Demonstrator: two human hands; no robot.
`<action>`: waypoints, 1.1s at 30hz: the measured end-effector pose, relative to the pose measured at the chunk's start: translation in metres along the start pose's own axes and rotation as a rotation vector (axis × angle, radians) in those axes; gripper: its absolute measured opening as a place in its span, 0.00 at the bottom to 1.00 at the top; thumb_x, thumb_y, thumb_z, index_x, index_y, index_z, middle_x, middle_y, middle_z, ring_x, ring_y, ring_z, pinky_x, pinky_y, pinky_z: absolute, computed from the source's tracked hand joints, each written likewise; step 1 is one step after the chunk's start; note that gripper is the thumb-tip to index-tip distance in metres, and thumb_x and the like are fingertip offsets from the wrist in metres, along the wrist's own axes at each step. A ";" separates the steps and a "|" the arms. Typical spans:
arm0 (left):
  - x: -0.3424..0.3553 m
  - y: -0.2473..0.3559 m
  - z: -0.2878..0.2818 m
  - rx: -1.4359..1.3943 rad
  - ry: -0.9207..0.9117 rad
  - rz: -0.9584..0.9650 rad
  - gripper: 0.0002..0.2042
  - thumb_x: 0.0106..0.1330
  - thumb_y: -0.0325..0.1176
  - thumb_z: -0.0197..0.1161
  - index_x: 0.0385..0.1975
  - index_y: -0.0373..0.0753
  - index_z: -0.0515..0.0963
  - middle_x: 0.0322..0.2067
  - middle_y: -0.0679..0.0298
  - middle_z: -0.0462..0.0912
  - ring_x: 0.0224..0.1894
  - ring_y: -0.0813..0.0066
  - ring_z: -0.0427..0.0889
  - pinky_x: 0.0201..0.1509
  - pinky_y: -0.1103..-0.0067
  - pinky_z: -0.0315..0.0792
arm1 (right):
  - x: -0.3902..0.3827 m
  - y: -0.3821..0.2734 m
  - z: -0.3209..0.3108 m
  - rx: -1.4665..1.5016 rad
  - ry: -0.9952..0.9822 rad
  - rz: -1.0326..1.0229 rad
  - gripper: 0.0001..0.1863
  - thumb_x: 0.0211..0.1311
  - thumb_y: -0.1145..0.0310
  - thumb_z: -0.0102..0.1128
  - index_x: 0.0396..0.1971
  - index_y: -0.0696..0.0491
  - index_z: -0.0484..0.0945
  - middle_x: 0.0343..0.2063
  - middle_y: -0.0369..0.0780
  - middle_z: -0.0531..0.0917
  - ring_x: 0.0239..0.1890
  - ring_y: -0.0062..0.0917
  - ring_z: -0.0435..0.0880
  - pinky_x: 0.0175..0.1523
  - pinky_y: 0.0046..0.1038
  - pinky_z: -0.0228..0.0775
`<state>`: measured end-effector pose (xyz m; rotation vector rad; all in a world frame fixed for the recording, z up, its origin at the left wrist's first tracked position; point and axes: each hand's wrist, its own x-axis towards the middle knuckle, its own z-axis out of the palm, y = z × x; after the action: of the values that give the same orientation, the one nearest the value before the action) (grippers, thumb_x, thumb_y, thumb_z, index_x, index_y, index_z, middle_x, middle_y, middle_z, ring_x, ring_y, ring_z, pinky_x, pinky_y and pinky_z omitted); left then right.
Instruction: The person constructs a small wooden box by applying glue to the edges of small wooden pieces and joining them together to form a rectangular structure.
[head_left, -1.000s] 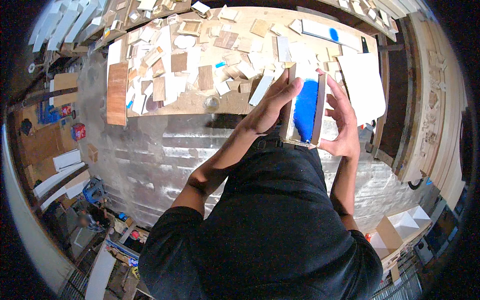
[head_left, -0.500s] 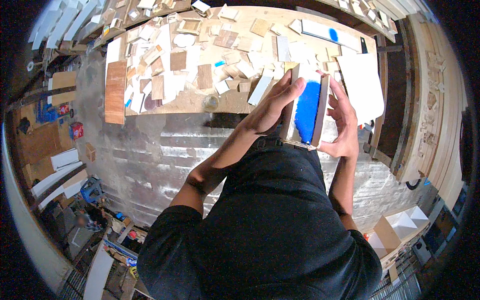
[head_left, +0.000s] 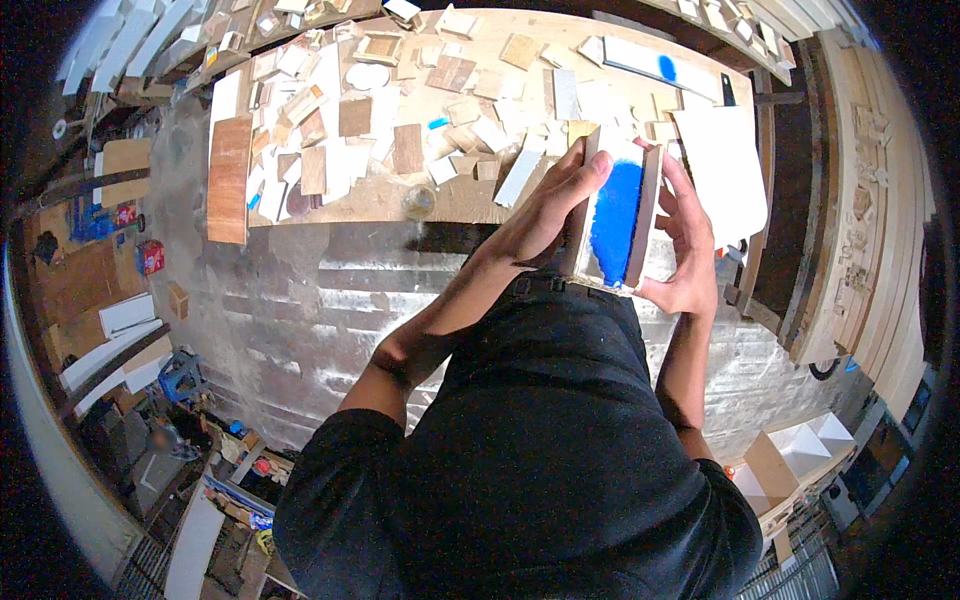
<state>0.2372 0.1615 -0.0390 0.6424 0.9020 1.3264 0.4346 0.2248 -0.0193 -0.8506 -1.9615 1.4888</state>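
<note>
Between my two hands is a narrow, trough-like wooden piece (head_left: 614, 225) with raised long sides and a white and bright blue inner face. It is held tilted in front of my waist, at the near edge of the worktable (head_left: 375, 208). My left hand (head_left: 560, 205) grips its left side, thumb on the top rim and fingers hidden behind. My right hand (head_left: 687, 235) closes around the right side, with its thumb near the lower corner and fingers curled along the outer wall. The underside of the piece is hidden. What makes the blue patch cannot be made out.
Wood offcuts and sample pieces (head_left: 408, 150) litter the table. A long white board with a blue spot (head_left: 690, 78) lies at the back right, near a large white sheet (head_left: 720, 170). Stacked timber (head_left: 850, 200) stands at the right; open white compartments (head_left: 800, 450) are at lower right.
My hands keep the same hold on the wooden piece. The surroundings have shifted very slightly in view; nothing else visibly differs.
</note>
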 end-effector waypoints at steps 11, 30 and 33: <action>0.002 -0.006 0.000 -0.217 -0.032 -0.050 0.25 0.79 0.50 0.49 0.62 0.35 0.66 0.52 0.63 0.76 0.53 0.78 0.75 0.58 0.78 0.71 | -0.002 0.002 -0.003 -0.041 -0.004 0.006 0.68 0.26 0.43 0.86 0.74 0.51 0.62 0.71 0.47 0.64 0.58 0.38 0.79 0.54 0.38 0.80; 0.003 0.004 0.012 -0.349 0.118 -0.185 0.34 0.72 0.60 0.57 0.63 0.35 0.71 0.52 0.57 0.82 0.51 0.69 0.83 0.53 0.73 0.78 | 0.001 -0.006 -0.006 -0.051 0.027 -0.100 0.55 0.34 0.53 0.86 0.69 0.48 0.70 0.66 0.44 0.68 0.49 0.28 0.82 0.50 0.33 0.82; 0.007 0.000 0.009 -0.356 0.079 -0.180 0.33 0.72 0.60 0.57 0.63 0.36 0.70 0.53 0.57 0.81 0.52 0.69 0.82 0.54 0.72 0.78 | 0.000 -0.008 -0.008 -0.050 0.036 -0.090 0.54 0.33 0.58 0.85 0.69 0.47 0.70 0.66 0.44 0.68 0.49 0.28 0.82 0.50 0.33 0.82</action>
<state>0.2450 0.1690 -0.0355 0.2294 0.7421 1.3139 0.4390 0.2279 -0.0092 -0.7936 -1.9907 1.3694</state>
